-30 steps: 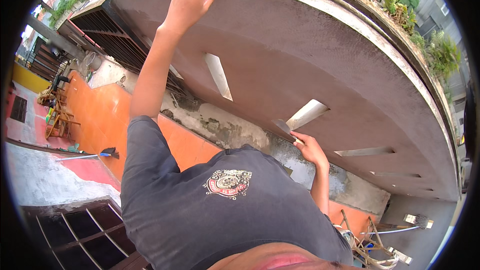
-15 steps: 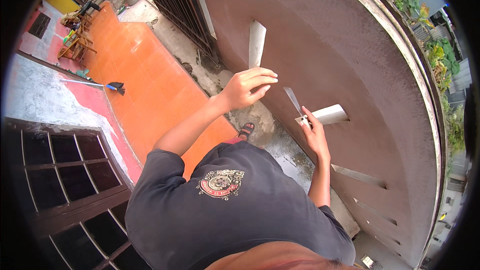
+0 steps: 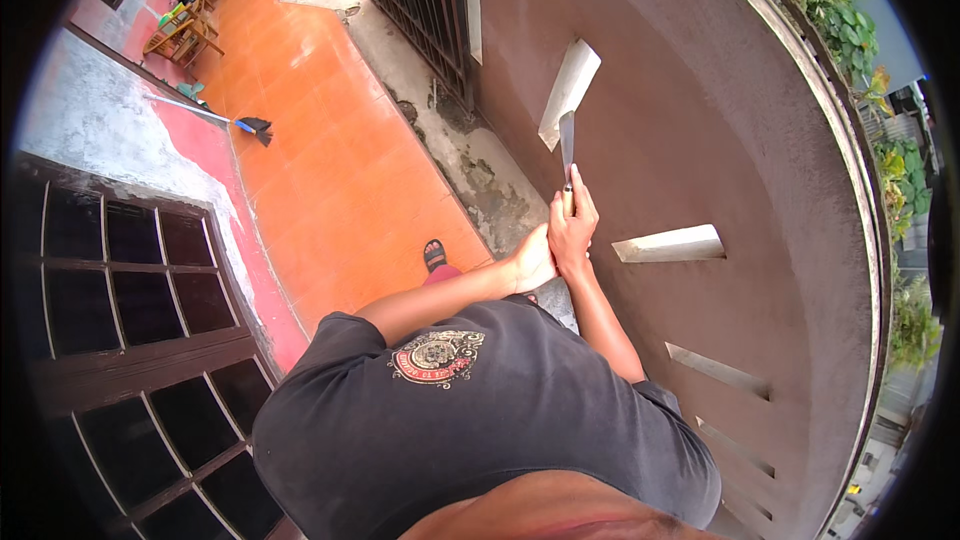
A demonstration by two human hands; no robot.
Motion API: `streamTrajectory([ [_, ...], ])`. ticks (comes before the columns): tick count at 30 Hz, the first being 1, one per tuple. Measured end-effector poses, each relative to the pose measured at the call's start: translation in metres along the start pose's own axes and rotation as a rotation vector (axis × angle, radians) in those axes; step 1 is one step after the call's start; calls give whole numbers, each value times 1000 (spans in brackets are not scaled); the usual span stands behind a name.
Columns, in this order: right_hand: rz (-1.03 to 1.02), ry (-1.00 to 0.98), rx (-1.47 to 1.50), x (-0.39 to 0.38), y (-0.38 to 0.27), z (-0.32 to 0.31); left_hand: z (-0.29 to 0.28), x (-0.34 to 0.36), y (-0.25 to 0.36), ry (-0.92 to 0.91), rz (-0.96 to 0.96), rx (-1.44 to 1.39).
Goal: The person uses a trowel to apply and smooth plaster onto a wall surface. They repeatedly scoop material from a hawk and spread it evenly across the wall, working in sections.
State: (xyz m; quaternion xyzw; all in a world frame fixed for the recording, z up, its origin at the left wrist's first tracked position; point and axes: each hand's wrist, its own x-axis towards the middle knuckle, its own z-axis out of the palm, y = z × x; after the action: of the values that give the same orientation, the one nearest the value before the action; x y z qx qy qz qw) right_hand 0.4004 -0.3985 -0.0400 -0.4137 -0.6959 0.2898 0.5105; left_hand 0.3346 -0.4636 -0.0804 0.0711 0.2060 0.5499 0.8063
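No packages, labels, signs or screens in view; only a round red-and-cream printed emblem (image 3: pixel 437 357) on the black shirt chest.

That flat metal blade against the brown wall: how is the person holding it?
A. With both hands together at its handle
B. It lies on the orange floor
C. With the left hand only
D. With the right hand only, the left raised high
A: the right hand grips the handle of the blade, and the left hand is pressed against it just below, close to the brown wall.
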Motion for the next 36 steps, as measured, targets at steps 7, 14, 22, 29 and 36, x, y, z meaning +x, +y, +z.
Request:
streamTrajectory([
  [7, 395, 3, -185, 43, 71, 38, 25, -72, 165, -459, -107, 563],
  [14, 657, -272, 50, -30, 118, 139, 87, -165, 303, -880, 374, 1001],
  [22, 602, -490, 222, -105, 63, 245, 162, -204, 312, -1218, 679, 488],
  [29, 592, -628, 154, -46, 83, 240, 194, -172, 313, -1096, 799, 291],
  [36, 460, -518, 33, 6, 97, 265, 222, -134, 335, -907, 943, 383],
])
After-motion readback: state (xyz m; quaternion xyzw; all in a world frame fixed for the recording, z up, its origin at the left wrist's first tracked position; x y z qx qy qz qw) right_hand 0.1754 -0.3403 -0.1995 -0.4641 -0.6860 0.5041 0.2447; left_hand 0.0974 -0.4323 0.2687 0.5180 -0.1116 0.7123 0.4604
